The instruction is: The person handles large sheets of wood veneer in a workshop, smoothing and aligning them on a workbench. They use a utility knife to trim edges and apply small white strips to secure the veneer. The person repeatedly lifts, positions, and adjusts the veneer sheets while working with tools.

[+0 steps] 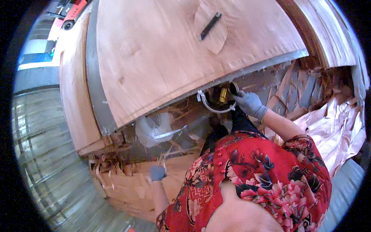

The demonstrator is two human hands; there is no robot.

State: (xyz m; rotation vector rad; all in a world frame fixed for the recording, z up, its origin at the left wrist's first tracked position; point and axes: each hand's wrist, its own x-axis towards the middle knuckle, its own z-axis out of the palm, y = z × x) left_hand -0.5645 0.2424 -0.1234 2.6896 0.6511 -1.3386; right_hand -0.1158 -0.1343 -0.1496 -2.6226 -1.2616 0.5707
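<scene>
Under the near edge of a broad wood veneer sheet point(162, 50), my right hand point(251, 105), in a grey glove, has its fingers bent around a dark rounded object point(234, 89). Beside that hand a white curved band point(216, 110) loops below a small yellow piece point(223, 95); how these parts join is unclear. My left hand point(157, 173), also gloved, hangs low at the left with its fingers drawn together. Thin pale strips point(168, 151) show just above it, and whether they are in its grip is hidden. On the sheet lies a short black bar point(211, 26) over an oval patch.
Torn veneer scraps point(332, 127) heap up at the right, beside stacked sheets point(328, 31). A crumpled clear plastic piece point(152, 129) lies below the sheet's edge. More brown sheets point(131, 189) lie at lower left. A red wheeled machine point(73, 15) stands far left.
</scene>
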